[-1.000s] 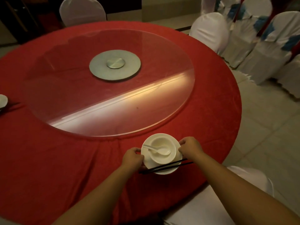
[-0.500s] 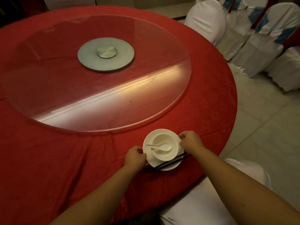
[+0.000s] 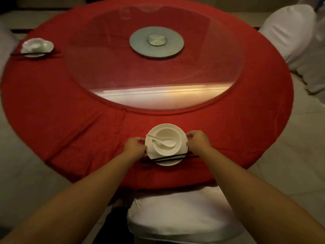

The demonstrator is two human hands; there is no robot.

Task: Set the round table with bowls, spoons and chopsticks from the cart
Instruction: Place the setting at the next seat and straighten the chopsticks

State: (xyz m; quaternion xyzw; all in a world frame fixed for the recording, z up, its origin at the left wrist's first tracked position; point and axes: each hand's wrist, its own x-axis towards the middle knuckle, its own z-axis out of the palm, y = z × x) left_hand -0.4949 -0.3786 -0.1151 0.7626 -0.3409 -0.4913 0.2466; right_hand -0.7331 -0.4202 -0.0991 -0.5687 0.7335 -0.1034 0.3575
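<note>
Two hands flank one place setting at near edge of round table [image 3: 52,106], red cloth. L hand [image 3: 134,147] grips white plate [image 3: 182,136] at its left rim, fingers curled on the edge; R hand [image 3: 197,140] grips right rim, fingers curled too. Bowl [image 3: 166,133] sits on plate, btwn the hands, w/ white spoon [image 3: 162,140] lying in it, handle pointing left twd L hand. Black chopsticks [image 3: 168,157] lie across plate's near edge, right ends just under R hand, left ends past plate near L wrist. Second setting [image 3: 37,47] w/ its own chopsticks sits far left, well apart. Glass turntable [image 3: 123,71] in table centre. White-covered chair [image 3: 175,217] just below table edge, btwn forearms.
</note>
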